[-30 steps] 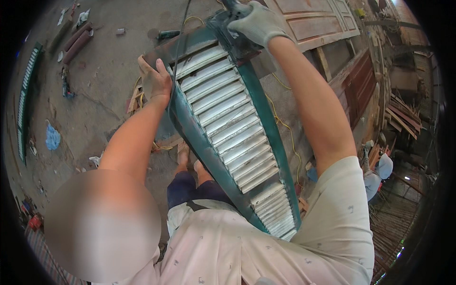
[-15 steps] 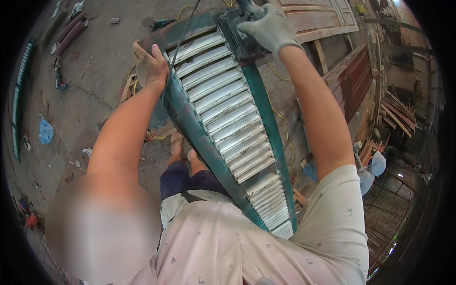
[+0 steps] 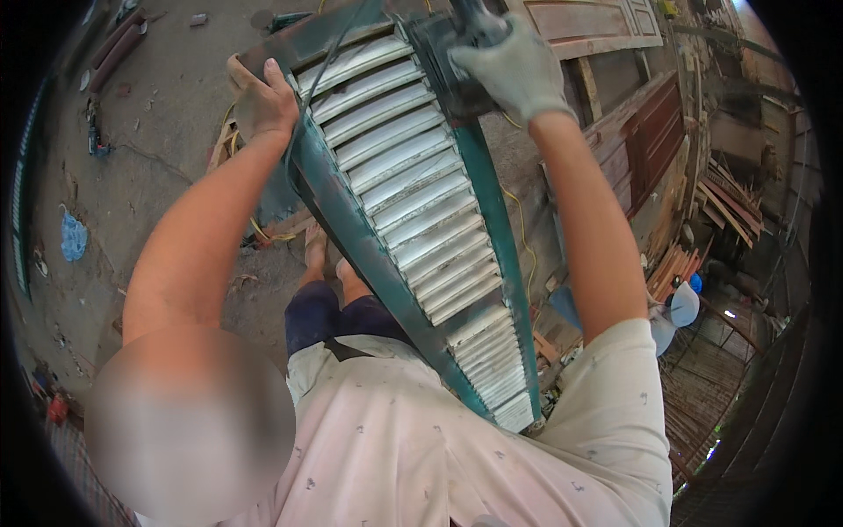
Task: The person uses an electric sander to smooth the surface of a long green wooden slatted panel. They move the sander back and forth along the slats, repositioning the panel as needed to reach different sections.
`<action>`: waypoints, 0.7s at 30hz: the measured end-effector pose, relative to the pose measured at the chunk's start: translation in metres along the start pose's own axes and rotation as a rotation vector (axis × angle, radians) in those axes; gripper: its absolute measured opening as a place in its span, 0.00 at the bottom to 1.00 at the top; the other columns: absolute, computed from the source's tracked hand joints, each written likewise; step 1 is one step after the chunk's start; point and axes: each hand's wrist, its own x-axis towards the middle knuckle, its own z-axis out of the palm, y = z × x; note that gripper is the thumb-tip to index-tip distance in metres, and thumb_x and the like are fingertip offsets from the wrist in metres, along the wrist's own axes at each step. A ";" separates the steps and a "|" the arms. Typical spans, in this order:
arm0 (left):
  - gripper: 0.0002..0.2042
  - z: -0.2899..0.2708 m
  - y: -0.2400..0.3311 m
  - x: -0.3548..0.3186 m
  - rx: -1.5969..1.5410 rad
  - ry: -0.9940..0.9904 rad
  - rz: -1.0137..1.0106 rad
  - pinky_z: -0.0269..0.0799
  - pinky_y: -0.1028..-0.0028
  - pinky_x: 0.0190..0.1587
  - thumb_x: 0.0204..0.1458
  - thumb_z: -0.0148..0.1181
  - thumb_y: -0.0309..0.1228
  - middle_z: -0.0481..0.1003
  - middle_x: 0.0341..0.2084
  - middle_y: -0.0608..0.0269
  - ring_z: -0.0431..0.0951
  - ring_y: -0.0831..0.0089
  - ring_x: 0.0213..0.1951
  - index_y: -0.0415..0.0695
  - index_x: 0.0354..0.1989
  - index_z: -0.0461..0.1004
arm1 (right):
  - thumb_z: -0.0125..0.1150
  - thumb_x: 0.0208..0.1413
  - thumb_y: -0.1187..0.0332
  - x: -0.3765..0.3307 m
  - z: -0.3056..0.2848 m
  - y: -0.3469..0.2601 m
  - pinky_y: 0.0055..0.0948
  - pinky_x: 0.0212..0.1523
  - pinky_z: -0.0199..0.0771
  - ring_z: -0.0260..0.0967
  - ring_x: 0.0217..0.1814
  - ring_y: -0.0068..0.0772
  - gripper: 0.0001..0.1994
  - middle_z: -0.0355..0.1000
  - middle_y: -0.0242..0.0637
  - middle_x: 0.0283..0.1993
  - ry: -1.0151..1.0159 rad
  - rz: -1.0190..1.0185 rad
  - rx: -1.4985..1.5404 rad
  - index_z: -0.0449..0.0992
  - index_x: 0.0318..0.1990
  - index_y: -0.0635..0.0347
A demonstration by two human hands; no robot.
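Observation:
A long louvred shutter slants away from my body, its green frame worn and darkened near the top and its slats pale and streaked. At the far left corner, my left hand is bare and closed round the frame's edge, thumb along the face. My right hand, in a pale work glove, grips a dark power sander by its handle. The sander rests on the right stile near the far end. A black cord trails over the shutter's left side. The sander's underside is hidden.
Another green shutter lies far left, near a blue plastic bag and a power tool on the floor. Panelled doors and scrap wood line the right. A person in a pale hat is at right. Yellow cable runs beside the shutter.
My gloved right hand and the sander have slid slightly toward me along the right stile. My left hand keeps its place on the frame, and the whole view has shifted a little.

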 end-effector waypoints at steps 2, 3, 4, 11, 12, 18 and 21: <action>0.35 0.004 -0.004 0.002 -0.010 0.039 0.047 0.72 0.46 0.65 0.70 0.53 0.50 0.68 0.65 0.29 0.73 0.32 0.63 0.34 0.74 0.55 | 0.74 0.45 0.46 0.017 -0.006 -0.012 0.50 0.60 0.80 0.81 0.59 0.59 0.34 0.82 0.57 0.53 0.016 0.017 0.027 0.77 0.55 0.60; 0.35 0.006 -0.005 0.003 -0.019 0.047 0.042 0.72 0.46 0.64 0.70 0.53 0.50 0.68 0.64 0.28 0.73 0.31 0.62 0.34 0.74 0.56 | 0.74 0.46 0.48 0.022 -0.011 -0.019 0.51 0.58 0.80 0.81 0.57 0.59 0.31 0.82 0.58 0.50 0.027 0.021 0.043 0.77 0.53 0.59; 0.35 0.007 -0.008 0.004 -0.026 0.054 0.036 0.72 0.45 0.63 0.70 0.54 0.50 0.68 0.64 0.28 0.74 0.31 0.62 0.34 0.73 0.56 | 0.74 0.46 0.48 0.018 -0.017 -0.028 0.51 0.58 0.80 0.81 0.57 0.60 0.30 0.82 0.59 0.50 0.024 0.026 0.043 0.78 0.52 0.60; 0.35 0.021 -0.024 0.015 -0.033 0.125 0.073 0.72 0.47 0.64 0.68 0.56 0.51 0.71 0.63 0.32 0.75 0.34 0.63 0.36 0.72 0.60 | 0.74 0.44 0.44 -0.037 -0.007 0.026 0.48 0.64 0.79 0.80 0.62 0.59 0.38 0.82 0.59 0.56 0.021 -0.013 0.024 0.78 0.57 0.63; 0.35 0.019 -0.018 0.014 -0.031 0.110 0.051 0.72 0.48 0.64 0.68 0.56 0.52 0.71 0.64 0.33 0.75 0.35 0.63 0.35 0.72 0.61 | 0.75 0.44 0.42 -0.044 0.000 0.041 0.48 0.66 0.78 0.80 0.63 0.58 0.41 0.82 0.58 0.57 0.039 -0.027 0.004 0.77 0.61 0.62; 0.35 0.011 -0.016 0.012 0.003 0.105 -0.007 0.70 0.49 0.67 0.68 0.56 0.52 0.71 0.66 0.35 0.74 0.37 0.66 0.36 0.73 0.61 | 0.75 0.47 0.42 -0.128 -0.009 0.080 0.49 0.62 0.77 0.80 0.60 0.59 0.40 0.82 0.56 0.54 -0.107 0.090 0.075 0.74 0.61 0.63; 0.36 0.010 -0.012 0.009 0.011 0.092 -0.001 0.71 0.48 0.67 0.69 0.54 0.52 0.70 0.67 0.34 0.74 0.36 0.65 0.36 0.74 0.59 | 0.76 0.48 0.44 -0.154 -0.009 0.096 0.50 0.61 0.77 0.81 0.57 0.59 0.40 0.83 0.54 0.52 -0.161 0.128 0.090 0.72 0.61 0.62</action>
